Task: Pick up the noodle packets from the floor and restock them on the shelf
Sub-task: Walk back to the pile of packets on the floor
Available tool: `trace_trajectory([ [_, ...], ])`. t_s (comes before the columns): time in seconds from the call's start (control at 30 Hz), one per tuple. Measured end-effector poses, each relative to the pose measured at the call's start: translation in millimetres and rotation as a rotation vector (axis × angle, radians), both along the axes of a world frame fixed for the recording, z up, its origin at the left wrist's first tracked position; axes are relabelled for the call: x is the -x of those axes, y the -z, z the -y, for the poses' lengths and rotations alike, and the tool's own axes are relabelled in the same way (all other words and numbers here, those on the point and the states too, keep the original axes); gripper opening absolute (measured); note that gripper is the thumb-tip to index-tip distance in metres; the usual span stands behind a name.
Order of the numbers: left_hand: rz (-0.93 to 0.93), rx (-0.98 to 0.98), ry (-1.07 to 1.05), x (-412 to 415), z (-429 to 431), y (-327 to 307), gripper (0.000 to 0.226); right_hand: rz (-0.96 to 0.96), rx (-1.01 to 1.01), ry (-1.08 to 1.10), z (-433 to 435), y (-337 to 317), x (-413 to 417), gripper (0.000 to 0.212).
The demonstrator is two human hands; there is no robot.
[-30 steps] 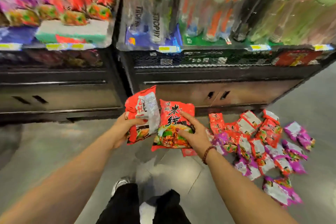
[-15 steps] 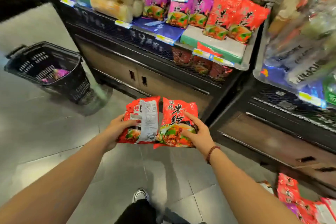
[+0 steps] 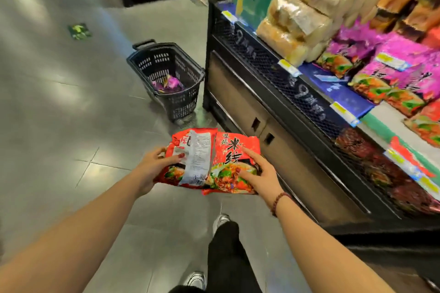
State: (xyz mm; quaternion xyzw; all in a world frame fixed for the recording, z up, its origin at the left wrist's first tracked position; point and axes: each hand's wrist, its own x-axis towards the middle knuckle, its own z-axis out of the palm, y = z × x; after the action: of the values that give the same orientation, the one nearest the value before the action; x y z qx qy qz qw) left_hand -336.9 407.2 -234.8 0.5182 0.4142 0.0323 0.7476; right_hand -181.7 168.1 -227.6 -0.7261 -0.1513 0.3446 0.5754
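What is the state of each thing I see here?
left hand: holds the left red packet.
right hand: holds the right red packet.
left red packet: in the air, back side up.
right red packet: in the air, front side up.
basket: upright on the floor, purple packet inside.
shelf: stocked.

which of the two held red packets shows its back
The left packet, gripped by the left hand: its white printed back panel faces up, while the right packet under the right hand shows big black characters.
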Motion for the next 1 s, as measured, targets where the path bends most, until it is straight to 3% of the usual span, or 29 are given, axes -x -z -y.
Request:
trace_trajectory([
  [0.23, -0.024, -0.077, -0.219, -26, -75, 11, 0.036, -0.035, -0.003, -0.178, -109, 11, -77, 0.055],
  [0.43, -0.057, -0.110, -0.368, -83, -139, 10, 0.055, -0.046, -0.068, -0.263, -204, 13, -152, 0.053],
  [0.67, -0.082, -0.095, -0.470, -118, -211, 11, 0.034, -0.048, -0.042, -0.367, -298, 18, -203, 0.056],
  [1.0, -0.066, -0.056, -0.481, -153, -373, 26, 0.037, -0.057, -0.019, -0.373, -460, 32, -235, 0.054],
])
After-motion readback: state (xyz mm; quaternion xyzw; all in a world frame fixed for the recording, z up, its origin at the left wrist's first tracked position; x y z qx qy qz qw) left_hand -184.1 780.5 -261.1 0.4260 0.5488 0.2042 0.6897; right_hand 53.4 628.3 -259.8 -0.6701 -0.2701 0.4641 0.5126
